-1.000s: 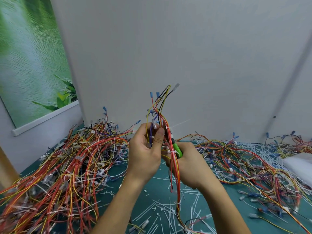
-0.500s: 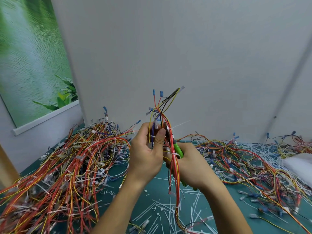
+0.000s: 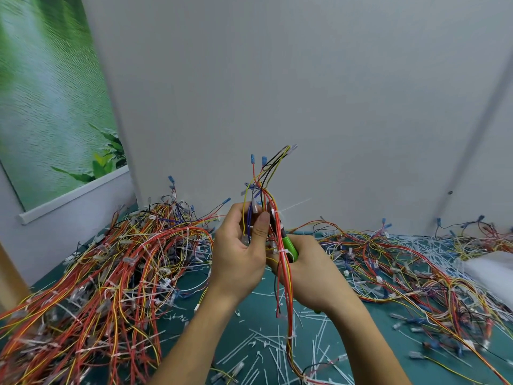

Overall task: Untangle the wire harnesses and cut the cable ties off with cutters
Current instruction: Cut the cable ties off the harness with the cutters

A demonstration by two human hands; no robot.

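My left hand [image 3: 238,254] pinches a wire harness [image 3: 283,276] of red, yellow, black and purple wires, held upright in front of me. Its blue-tipped ends fan out above my thumb. My right hand [image 3: 311,276] grips green-handled cutters [image 3: 290,245], whose jaws point up into the bundle next to a white cable tie [image 3: 274,213]. Another white tie wraps the wires lower down, beside the green handle. The jaw tips are hidden among the wires.
A big pile of tangled harnesses [image 3: 97,273] covers the left of the green mat [image 3: 258,309]. More harnesses [image 3: 416,273] spread on the right. Several cut white ties [image 3: 263,351] litter the mat below my hands. A white wall stands close behind.
The held bundle's free ends have swung slightly right and my hands shifted a little; the cutters stay at the bundle beside the tie.
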